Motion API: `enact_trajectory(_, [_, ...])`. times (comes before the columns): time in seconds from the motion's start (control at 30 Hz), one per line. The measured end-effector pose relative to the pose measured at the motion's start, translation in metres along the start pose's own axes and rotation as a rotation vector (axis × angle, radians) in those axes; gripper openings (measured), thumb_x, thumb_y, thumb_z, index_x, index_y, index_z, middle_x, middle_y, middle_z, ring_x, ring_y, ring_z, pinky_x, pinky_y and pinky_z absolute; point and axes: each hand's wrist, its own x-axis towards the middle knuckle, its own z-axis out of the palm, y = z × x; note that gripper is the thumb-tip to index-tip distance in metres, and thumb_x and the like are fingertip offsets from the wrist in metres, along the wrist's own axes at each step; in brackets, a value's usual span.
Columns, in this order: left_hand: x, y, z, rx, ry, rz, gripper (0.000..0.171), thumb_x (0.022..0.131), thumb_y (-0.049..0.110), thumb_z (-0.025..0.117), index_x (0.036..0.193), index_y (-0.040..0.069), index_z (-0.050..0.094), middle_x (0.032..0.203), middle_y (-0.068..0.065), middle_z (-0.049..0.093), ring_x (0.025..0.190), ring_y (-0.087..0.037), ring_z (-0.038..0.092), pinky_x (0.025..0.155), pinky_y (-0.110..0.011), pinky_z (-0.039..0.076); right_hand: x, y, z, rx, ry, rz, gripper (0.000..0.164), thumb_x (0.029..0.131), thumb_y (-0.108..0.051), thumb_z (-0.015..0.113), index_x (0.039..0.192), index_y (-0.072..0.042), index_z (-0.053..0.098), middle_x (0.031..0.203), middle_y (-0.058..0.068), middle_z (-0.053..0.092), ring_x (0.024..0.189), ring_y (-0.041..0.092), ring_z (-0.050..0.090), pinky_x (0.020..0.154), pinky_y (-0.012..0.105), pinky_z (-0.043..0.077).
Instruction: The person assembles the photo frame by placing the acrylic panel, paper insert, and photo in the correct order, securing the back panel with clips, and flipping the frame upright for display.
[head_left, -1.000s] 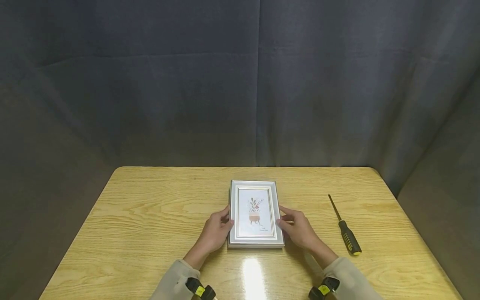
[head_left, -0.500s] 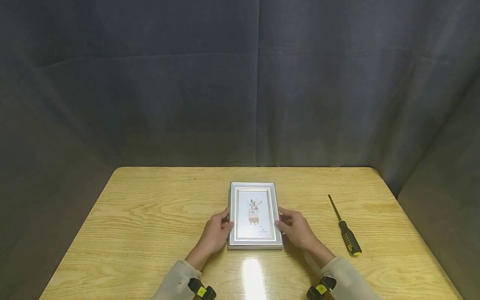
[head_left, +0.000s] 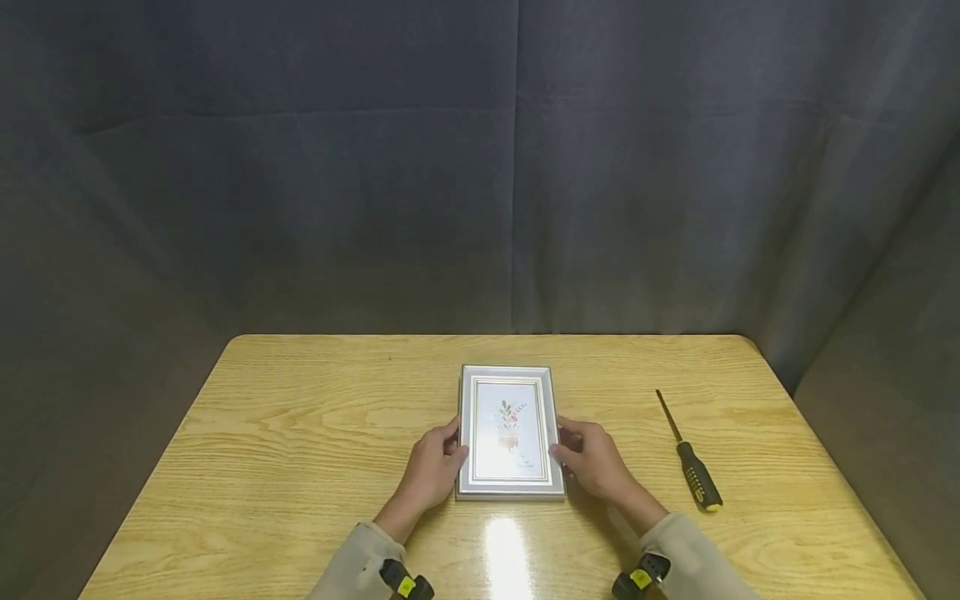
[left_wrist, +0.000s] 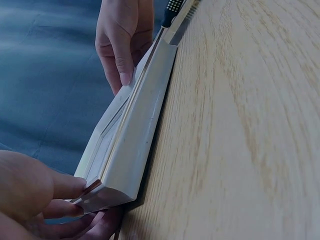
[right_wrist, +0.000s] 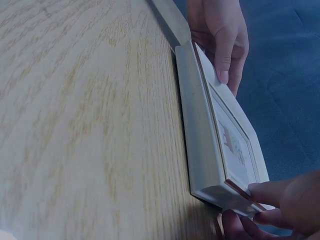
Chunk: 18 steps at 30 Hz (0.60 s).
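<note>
A white and silver picture frame (head_left: 510, 490) with a potted-plant print lies face up at the middle of the wooden table. My left hand (head_left: 429, 468) grips its left side, thumb on the front border and the other fingers along the side edge. On the opposite side my right hand (head_left: 596, 460) holds it the same way. In the left wrist view, the thumb and fingers (left_wrist: 70, 185) pinch the frame's edge, some of them low near the tabletop. The right wrist view shows the right thumb (right_wrist: 265, 191) on the front border and fingers beneath it.
To the right of the frame lies a screwdriver (head_left: 699, 477) with a black and yellow handle, its shaft pointing away. The wooden table (head_left: 300, 433) ends at a dark curtain (head_left: 360, 208) behind and at both sides.
The picture frame has shifted slightly toward me, and its far edge has dropped a little in the head view. Both hands keep their hold. The screwdriver has not moved.
</note>
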Motion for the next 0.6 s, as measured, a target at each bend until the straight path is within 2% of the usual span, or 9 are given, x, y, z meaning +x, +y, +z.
enact_trajectory(0.13, [0.0003, -0.001, 0.0006, 0.021, 0.014, 0.018, 0.049, 0.09, 0.011, 0.058, 0.136, -0.004, 0.048, 0.11, -0.013, 0.06, 0.088, -0.016, 0.054, 0.075, -0.032, 0.048, 0.0009, -0.0001, 0.0004, -0.013, -0.002, -0.003, 0.049, 0.084, -0.003, 0.064, 0.132, 0.002, 0.054, 0.108, 0.018, 0.067, 0.075, 0.015, 0.063, 0.056, 0.027, 0.053])
enact_trajectory(0.3, [0.0002, -0.0026, 0.0006, 0.031, 0.012, 0.059, 0.047, 0.088, 0.008, 0.059, 0.132, -0.007, 0.051, 0.108, -0.015, 0.059, 0.089, -0.019, 0.055, 0.077, -0.035, 0.048, 0.0001, 0.0003, 0.001, -0.035, 0.006, -0.02, 0.047, 0.082, -0.002, 0.065, 0.128, 0.007, 0.055, 0.114, 0.022, 0.064, 0.088, 0.022, 0.065, 0.066, 0.027, 0.055])
enact_trajectory(0.43, [0.0009, -0.0031, -0.0005, 0.043, -0.001, 0.051, 0.047, 0.088, 0.009, 0.06, 0.131, -0.008, 0.052, 0.113, -0.017, 0.059, 0.098, -0.023, 0.056, 0.084, -0.039, 0.047, 0.0011, 0.0006, 0.0016, -0.039, 0.002, -0.022, 0.047, 0.083, -0.002, 0.065, 0.127, 0.009, 0.054, 0.119, 0.023, 0.062, 0.098, 0.028, 0.064, 0.074, 0.029, 0.054])
enact_trajectory(0.6, [0.0024, -0.0033, -0.0027, 0.067, -0.014, 0.044, 0.046, 0.088, 0.01, 0.06, 0.129, -0.008, 0.053, 0.106, -0.014, 0.058, 0.095, -0.022, 0.054, 0.082, -0.039, 0.047, 0.0036, 0.0006, 0.0022, -0.052, -0.011, -0.02, 0.047, 0.083, 0.0, 0.065, 0.126, 0.011, 0.054, 0.118, 0.025, 0.061, 0.096, 0.027, 0.064, 0.074, 0.029, 0.054])
